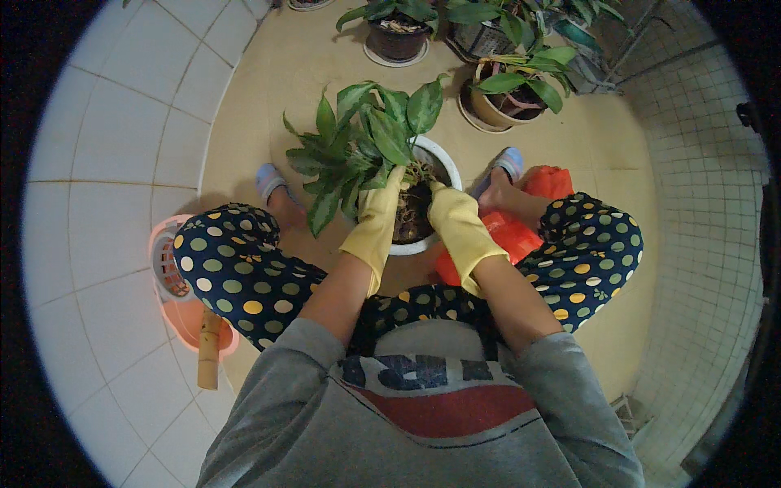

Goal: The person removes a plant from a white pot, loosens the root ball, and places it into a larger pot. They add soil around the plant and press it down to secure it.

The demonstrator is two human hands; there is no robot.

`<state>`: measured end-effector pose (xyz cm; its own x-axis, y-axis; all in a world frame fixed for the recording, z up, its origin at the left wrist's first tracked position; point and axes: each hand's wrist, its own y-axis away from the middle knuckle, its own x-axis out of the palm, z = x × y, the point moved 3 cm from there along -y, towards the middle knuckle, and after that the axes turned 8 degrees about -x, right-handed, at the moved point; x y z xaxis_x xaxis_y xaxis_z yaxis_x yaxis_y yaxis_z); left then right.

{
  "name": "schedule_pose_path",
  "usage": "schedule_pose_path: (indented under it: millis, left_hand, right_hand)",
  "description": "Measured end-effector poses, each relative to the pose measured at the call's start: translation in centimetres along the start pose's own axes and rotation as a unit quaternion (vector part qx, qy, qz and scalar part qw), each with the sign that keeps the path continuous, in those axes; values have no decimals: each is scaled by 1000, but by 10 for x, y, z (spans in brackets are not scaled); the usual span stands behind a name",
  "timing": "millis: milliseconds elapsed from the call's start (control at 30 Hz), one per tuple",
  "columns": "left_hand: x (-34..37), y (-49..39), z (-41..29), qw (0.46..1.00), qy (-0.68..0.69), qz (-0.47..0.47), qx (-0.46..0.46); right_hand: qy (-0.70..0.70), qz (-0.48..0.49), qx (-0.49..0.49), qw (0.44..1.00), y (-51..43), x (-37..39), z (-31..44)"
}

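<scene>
A white round plant pot [450,160] with dark soil [413,222] stands on the floor between my feet. A leafy green plant with variegated leaves [366,137] leans to the left over its rim, its stem bases and roots [418,174] showing near the pot's middle. My left hand [387,195], in a yellow rubber glove, is closed around the lower stems. My right hand [448,204], in a matching glove, reaches over the pot's right side with its fingertips at the roots; whether it grips them is hard to tell.
Potted plants on saucers [509,113] stand ahead and to the right. Red plastic bags [509,235] lie beside my right foot. At the left, a pink plastic basin [189,317] holds a grey basket and a bamboo piece [208,354], against the white tiled wall [116,226].
</scene>
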<state>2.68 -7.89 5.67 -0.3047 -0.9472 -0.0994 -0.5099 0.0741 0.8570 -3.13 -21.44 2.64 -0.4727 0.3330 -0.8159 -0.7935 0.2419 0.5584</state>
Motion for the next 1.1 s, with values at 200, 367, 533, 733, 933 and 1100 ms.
schedule_pose_path:
  millis: [200, 367, 533, 733, 933, 1100]
  left_hand:
    - [3, -36, 19, 993, -37, 28, 105]
    - [0, -58, 29, 945, 101, 237, 201]
    - [0, -45, 18, 941, 108, 274, 168]
    - [26, -49, -1, 965, 159, 193, 78]
    - [28, -89, -3, 902, -189, -185, 341]
    - [20, -82, 2, 934, 84, -37, 345]
  right_hand:
    - [-111, 29, 46, 992, 26, -15, 41]
    - [-95, 24, 20, 995, 37, -18, 57]
    - [-66, 40, -19, 997, 26, -4, 58]
    - [92, 65, -66, 991, 16, 18, 78]
    - [-62, 59, -7, 996, 56, -22, 24]
    - [11, 31, 28, 999, 77, -43, -24]
